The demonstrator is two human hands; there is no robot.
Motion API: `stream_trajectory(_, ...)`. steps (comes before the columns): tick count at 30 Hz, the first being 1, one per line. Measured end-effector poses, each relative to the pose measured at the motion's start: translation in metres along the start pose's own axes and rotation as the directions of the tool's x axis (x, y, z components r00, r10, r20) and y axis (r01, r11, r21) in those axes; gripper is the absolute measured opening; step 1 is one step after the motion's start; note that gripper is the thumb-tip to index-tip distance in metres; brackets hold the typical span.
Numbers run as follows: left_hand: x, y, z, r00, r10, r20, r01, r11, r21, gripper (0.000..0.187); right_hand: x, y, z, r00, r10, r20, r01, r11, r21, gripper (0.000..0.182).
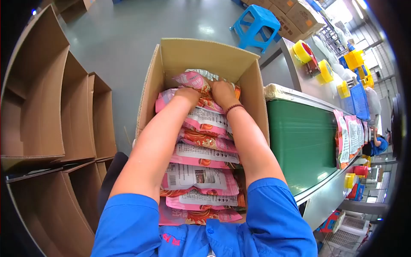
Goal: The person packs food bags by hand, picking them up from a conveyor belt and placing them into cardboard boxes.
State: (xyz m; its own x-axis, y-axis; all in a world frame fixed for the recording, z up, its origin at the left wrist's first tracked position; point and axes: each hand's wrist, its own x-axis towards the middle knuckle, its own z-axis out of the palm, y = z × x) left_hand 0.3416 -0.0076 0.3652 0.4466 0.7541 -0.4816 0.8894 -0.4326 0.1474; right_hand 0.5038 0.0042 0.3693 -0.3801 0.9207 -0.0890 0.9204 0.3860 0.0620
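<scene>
An open cardboard box stands in front of me, with several pink-and-white printed bags lying overlapped in a row inside it. Both my arms reach into its far end. My left hand has its fingers curled down at a pink bag near the far wall; the fingertips are hidden. Just to the right, my right hand, with a beaded bracelet at the wrist, presses down among the same far bags, its fingertips also out of sight.
Empty cardboard boxes are stacked at the left. A green conveyor runs along the right, carrying more bags. Beyond are a metal table with tape rolls, a blue stool, closed cartons and a person in blue.
</scene>
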Motion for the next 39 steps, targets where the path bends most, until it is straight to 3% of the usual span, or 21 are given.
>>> stream_trajectory(5,-0.043,0.021,-0.006,0.990,-0.119,-0.082,0.108,0.986,-0.127,0.060,0.005,0.000,0.013,0.995,0.045,-0.087,-0.045,0.999,-0.005,0.043)
stream_trajectory(7,-0.072,0.020,-0.011,0.989,-0.139,-0.055,0.114,0.938,-0.327,0.055,-0.018,-0.003,-0.016,0.998,0.015,0.062,-0.021,0.995,0.095,0.056)
stream_trajectory(8,-0.088,0.026,-0.011,0.989,-0.131,-0.066,0.105,0.946,-0.305,0.055,-0.024,-0.002,-0.029,0.990,0.013,0.142,-0.032,0.991,0.131,0.070)
stream_trajectory(10,-0.131,0.041,-0.003,0.939,-0.090,-0.333,-0.001,0.964,-0.265,0.057,-0.035,0.003,-0.050,0.992,0.027,0.121,-0.053,0.975,0.215,0.069)
stream_trajectory(11,-0.149,0.049,0.004,0.943,-0.079,-0.322,0.000,0.971,-0.238,0.060,-0.047,0.006,-0.059,0.992,0.025,0.127,-0.062,0.954,0.292,0.069)
stream_trajectory(14,-0.196,0.074,0.010,0.918,-0.030,-0.394,-0.041,0.985,-0.170,0.061,-0.121,0.029,-0.161,0.977,0.063,-0.206,-0.005,0.963,0.269,0.073)
stream_trajectory(17,-0.238,0.086,0.000,0.728,-0.027,-0.685,-0.109,0.982,-0.154,0.059,-0.212,0.118,-0.197,0.813,0.224,-0.537,-0.158,0.973,0.166,0.090)
stream_trajectory(19,-0.272,0.088,0.004,0.648,-0.079,-0.757,-0.074,0.983,-0.166,0.059,-0.289,0.166,-0.218,0.714,0.690,-0.123,-0.663,0.721,0.200,0.098)
stream_trajectory(20,-0.288,0.085,0.008,0.561,-0.157,-0.813,-0.015,0.980,-0.199,0.058,-0.322,0.204,-0.204,0.696,0.717,0.037,-0.717,0.693,0.072,0.100)
stream_trajectory(22,-0.314,0.073,0.028,0.539,-0.244,-0.806,0.069,0.967,-0.246,0.058,-0.388,0.227,-0.147,0.586,0.640,-0.497,-0.758,0.651,-0.054,0.093)
stream_trajectory(23,-0.328,0.067,0.043,0.528,-0.314,-0.789,0.138,0.948,-0.286,0.058,-0.391,0.234,-0.137,0.575,0.652,-0.494,-0.789,0.603,-0.122,0.091)
stream_trajectory(25,-0.351,0.061,0.065,0.596,-0.474,-0.648,0.223,0.873,-0.434,0.060,-0.382,0.215,-0.168,0.639,0.741,-0.207,-0.752,0.658,0.038,0.082)
stream_trajectory(27,-0.359,0.050,0.090,0.600,-0.587,-0.544,0.060,0.711,-0.700,0.061,-0.375,0.181,-0.198,0.695,0.698,-0.170,-0.692,0.714,0.105,0.068)
stream_trajectory(28,-0.365,0.054,0.084,0.673,-0.622,-0.400,0.033,0.566,-0.824,0.062,-0.377,0.184,-0.198,0.799,0.512,-0.316,-0.431,0.853,0.295,0.056)
stream_trajectory(29,-0.368,0.059,0.077,0.738,-0.622,-0.261,0.009,0.396,-0.918,0.063,-0.375,0.157,-0.217,0.817,0.430,-0.384,-0.261,0.870,0.417,0.052)
stream_trajectory(31,-0.360,0.058,0.085,0.738,-0.562,-0.373,-0.129,0.426,-0.896,0.066,-0.362,0.106,-0.240,0.827,0.366,-0.426,0.042,0.716,0.697,0.045)
stream_trajectory(33,-0.340,0.040,0.110,0.766,-0.512,-0.390,-0.180,0.411,-0.894,0.068,-0.347,0.048,-0.255,0.818,0.293,-0.495,0.158,0.713,0.683,0.042)
stream_trajectory(35,-0.337,0.034,0.118,0.745,-0.553,-0.373,-0.087,0.474,-0.876,0.068,-0.327,-0.003,-0.249,0.781,0.198,-0.592,0.290,0.725,0.625,0.035)
stream_trajectory(37,-0.344,0.037,0.117,0.735,-0.547,-0.401,-0.154,0.442,-0.884,0.067,-0.297,-0.067,-0.214,0.758,0.177,-0.627,0.294,0.766,0.572,0.041)
stream_trajectory(38,-0.357,0.041,0.111,0.723,-0.550,-0.418,-0.161,0.455,-0.876,0.064,-0.269,-0.082,-0.160,0.706,0.080,-0.703,0.261,0.894,0.363,0.050)
stream_trajectory(39,-0.365,0.050,0.100,0.724,-0.530,-0.442,-0.181,0.472,-0.863,0.061,-0.255,-0.089,-0.109,0.857,-0.174,-0.486,0.237,0.969,0.069,0.059)
